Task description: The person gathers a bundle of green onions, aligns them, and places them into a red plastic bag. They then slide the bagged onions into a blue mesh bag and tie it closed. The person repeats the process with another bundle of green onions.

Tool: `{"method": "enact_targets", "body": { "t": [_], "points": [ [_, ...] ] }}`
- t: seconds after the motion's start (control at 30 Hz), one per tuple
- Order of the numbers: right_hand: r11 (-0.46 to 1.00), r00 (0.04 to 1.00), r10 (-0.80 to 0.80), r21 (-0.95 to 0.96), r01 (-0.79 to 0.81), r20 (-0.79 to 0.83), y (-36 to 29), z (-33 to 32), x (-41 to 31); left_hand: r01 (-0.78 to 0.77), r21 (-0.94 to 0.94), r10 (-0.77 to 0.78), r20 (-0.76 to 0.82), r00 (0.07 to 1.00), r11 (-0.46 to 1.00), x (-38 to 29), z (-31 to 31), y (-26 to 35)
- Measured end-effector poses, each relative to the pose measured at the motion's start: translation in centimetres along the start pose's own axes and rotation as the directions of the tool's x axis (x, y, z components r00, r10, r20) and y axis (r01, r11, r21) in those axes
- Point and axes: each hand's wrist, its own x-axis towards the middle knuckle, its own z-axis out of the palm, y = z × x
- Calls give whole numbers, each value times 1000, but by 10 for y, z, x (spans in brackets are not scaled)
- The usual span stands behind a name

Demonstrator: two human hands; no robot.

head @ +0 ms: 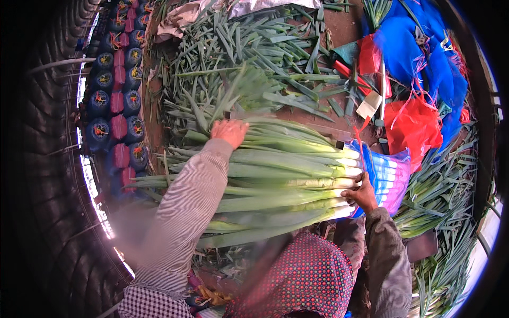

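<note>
A wide bundle of leeks or large green onions [278, 167] lies across in front of me, leaves to the left and white stems to the right. Blue and pink mesh bags [383, 183] cover the root ends. My left hand [229, 132] rests on the leaves at the far side of the bundle, fingers partly hidden. At the near right, my right hand [361, 194] grips the rim of the blue mesh bag beside the white stems. A red ribbon [359, 137] lies over the bag's edge.
Cut green leaves [254, 47] are heaped beyond the bundle. Red plastic [413, 127] and blue netting [425, 59] lie at the upper right, with more leeks [441, 198] below. Stacked netted bundles [99, 103] line the left. A patterned headscarf [306, 270] is close below.
</note>
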Motion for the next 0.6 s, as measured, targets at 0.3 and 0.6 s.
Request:
{"method": "enact_targets", "body": {
  "t": [0.3,0.6],
  "points": [
    [997,998,-64,-37,63,-14,7,0,0,137,145,-113,-159,981,980,6,49,-36],
    [995,998,-68,-76,68,-2,-13,1,-3,262,-89,-275,-198,941,961,61,87,-82]
  ]
}}
